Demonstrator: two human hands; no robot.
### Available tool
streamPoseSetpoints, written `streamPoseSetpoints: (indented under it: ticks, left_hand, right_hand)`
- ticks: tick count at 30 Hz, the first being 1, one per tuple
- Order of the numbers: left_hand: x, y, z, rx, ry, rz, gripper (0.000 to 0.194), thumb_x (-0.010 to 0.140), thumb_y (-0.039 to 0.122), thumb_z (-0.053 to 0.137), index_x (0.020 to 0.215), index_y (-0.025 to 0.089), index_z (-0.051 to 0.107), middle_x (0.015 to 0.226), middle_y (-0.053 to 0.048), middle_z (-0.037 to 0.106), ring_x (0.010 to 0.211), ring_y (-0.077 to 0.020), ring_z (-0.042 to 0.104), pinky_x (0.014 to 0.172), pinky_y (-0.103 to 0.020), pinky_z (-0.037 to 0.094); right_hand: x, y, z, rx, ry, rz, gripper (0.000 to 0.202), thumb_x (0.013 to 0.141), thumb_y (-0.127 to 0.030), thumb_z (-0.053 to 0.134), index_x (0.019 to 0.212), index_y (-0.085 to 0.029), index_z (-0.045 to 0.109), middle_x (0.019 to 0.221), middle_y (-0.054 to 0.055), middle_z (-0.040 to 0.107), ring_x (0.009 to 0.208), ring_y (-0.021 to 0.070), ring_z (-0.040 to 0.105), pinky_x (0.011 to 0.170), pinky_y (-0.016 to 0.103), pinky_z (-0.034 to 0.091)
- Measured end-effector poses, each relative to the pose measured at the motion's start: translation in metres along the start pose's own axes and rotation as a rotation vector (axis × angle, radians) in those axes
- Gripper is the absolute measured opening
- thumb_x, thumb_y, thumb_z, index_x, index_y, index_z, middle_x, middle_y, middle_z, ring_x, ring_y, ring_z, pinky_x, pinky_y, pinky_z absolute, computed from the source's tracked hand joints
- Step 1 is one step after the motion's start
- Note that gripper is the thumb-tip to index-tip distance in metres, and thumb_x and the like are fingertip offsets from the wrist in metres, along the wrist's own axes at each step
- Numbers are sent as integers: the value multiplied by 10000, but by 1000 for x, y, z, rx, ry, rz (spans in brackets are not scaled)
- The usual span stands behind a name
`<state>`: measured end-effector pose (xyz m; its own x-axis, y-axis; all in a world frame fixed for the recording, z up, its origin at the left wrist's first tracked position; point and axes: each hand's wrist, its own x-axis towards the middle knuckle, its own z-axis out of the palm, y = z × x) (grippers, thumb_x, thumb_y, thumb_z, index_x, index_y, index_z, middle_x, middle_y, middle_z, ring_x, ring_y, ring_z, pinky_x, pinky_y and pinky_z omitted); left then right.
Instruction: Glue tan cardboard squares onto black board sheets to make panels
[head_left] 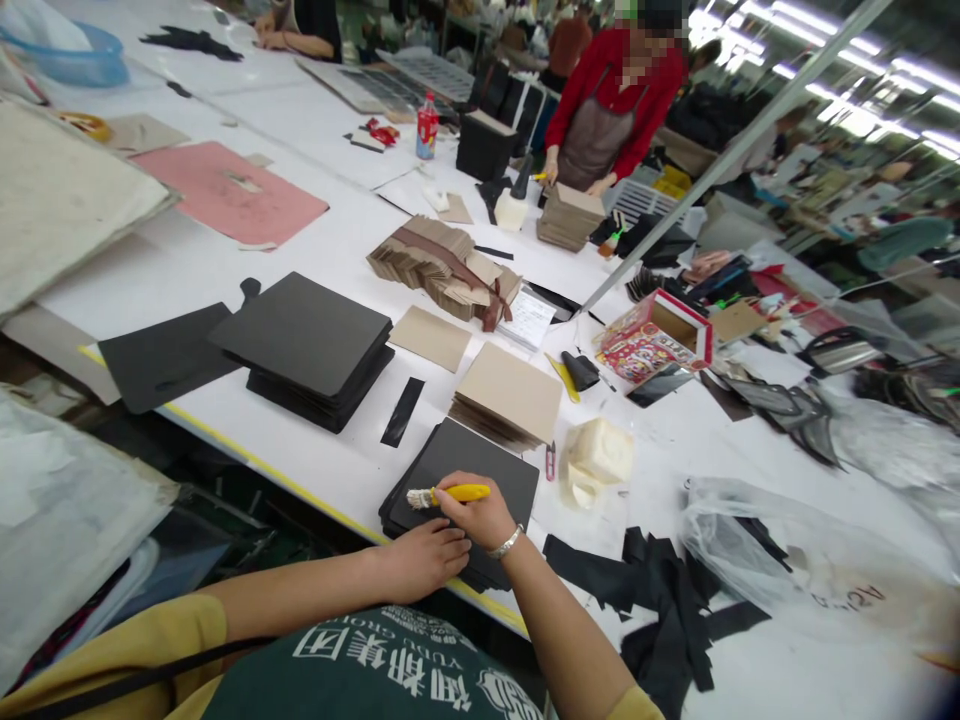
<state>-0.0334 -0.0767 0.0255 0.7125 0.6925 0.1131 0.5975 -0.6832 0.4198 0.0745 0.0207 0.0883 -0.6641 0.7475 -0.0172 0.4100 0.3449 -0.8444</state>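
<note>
My right hand [484, 517] grips a paintbrush [466, 492] with a yellow handle, its pale bristles over the top sheet of a stack of black boards [480, 458]. Flat on the near edge of that stack lies my left hand [426, 562], fingers stretched out and holding nothing. A pile of beige cardboard pieces [510, 390] stands just behind the stack. To its right are a small pair of pink-handled snips [551, 462] and a whitish glue tub [600, 450]. A short black strip [403, 412] lies to the left.
A taller stack of black boards [307, 330] stands at left. Tied cardboard bundles [431, 260], a red patterned box [656, 335] and a metal pole [720, 165] are farther back. Black fabric strips [660, 600] and a plastic bag [795, 540] lie right. A person in red [615, 100] works across the table.
</note>
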Motion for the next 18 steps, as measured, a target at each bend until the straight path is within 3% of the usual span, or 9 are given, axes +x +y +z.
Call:
streamPoseSetpoints:
  ticks: [3, 12, 18]
  left_hand:
    - [-1, 0, 0, -1, 3, 0, 355, 835, 246, 421, 1175, 158, 472, 1217, -79, 534, 1149, -211, 426, 982, -384, 258]
    - [7, 2, -13, 89, -45, -28, 384, 850, 240, 390, 1219, 146, 441, 1290, -91, 468, 1073, -210, 460, 876, -357, 332]
    - [23, -1, -5, 193, -125, -124, 398, 839, 236, 419, 1228, 157, 446, 1315, -118, 438, 967, -228, 488, 739, -337, 371]
  right_hand:
    - [11, 6, -2, -52, 44, -1, 137, 762, -268, 527, 754, -204, 647, 741, -10, 651, 695, 108, 588, 672, 200, 438]
    - [46, 33, -18, -202, 422, 132, 243, 801, -344, 446, 755, -182, 621, 728, 7, 647, 668, 126, 583, 648, 217, 432]
    - [23, 49, -34, -351, 495, 256, 285, 806, -370, 422, 759, -183, 632, 655, 11, 635, 613, 130, 580, 578, 209, 420]
